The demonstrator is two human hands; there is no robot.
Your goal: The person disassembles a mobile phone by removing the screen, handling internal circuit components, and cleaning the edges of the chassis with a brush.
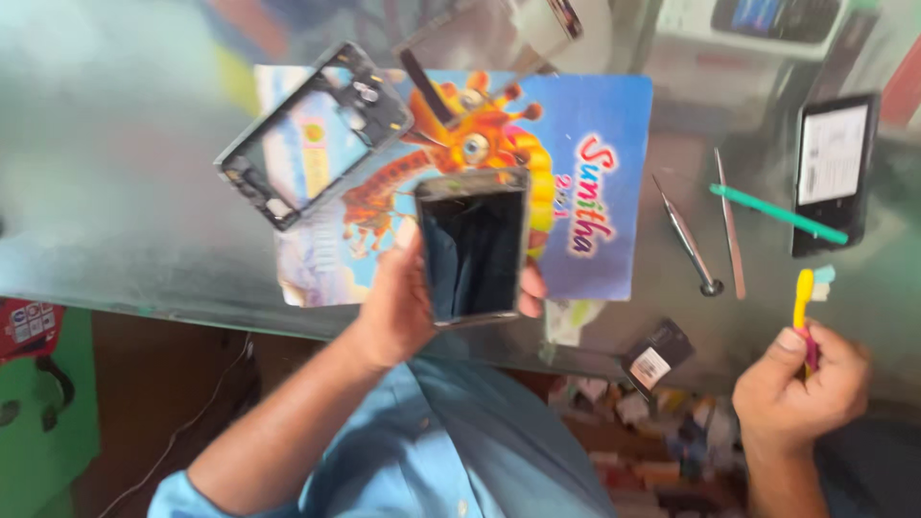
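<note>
Bench (pixel 125 192): glass top, bearing everything below.
Picture book (pixel 585 144): flat, colourful, mid-bench.
Phone frame (pixel 312 134): empty, lying tilted on the book's left corner.
Phone screen (pixel 473 247): held over the book, left hand (pixel 398 307) fingers clasped round its edges.
Toothbrush (pixel 802 307): yellow, probably a brush, right hand (pixel 801 388) fisted on its handle.

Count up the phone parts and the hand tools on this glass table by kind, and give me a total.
Phone screen panels: 1, in the left hand
Phone frames: 1
Phones lying flat: 1
Batteries: 1
Metal tools: 2
Green sticks: 1
Brushes: 1, in the right hand
Total: 8
</note>
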